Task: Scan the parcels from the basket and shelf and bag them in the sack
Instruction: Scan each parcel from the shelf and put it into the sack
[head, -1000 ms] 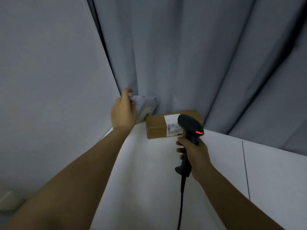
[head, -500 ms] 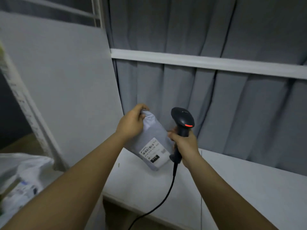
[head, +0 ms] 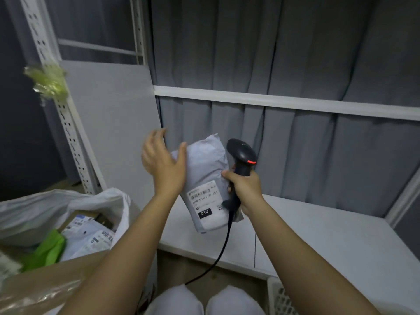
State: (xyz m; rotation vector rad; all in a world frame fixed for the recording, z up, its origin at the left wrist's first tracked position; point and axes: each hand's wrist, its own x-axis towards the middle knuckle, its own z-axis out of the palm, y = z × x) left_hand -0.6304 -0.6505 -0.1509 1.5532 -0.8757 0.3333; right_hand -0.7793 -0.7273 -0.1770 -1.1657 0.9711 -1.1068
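Observation:
A grey poly-mailer parcel with a white barcode label hangs tilted above the white shelf board. My left hand is spread open at its upper left corner, thumb against the wrapping. My right hand grips the handle of a black barcode scanner whose red light is lit. The parcel's right edge lies against that hand, and I cannot tell whether its fingers also pinch the parcel. The white sack stands open at the lower left with several labelled parcels and a green packet inside.
A white perforated shelf post and a grey panel stand on the left, with a grey curtain behind. The corner of a white plastic basket shows at the bottom right. The scanner cable hangs down towards my knees.
The parcel came off the upper shelf and down beside the scanner. My left hand, which gripped its top, has opened. My view dropped, showing the sack.

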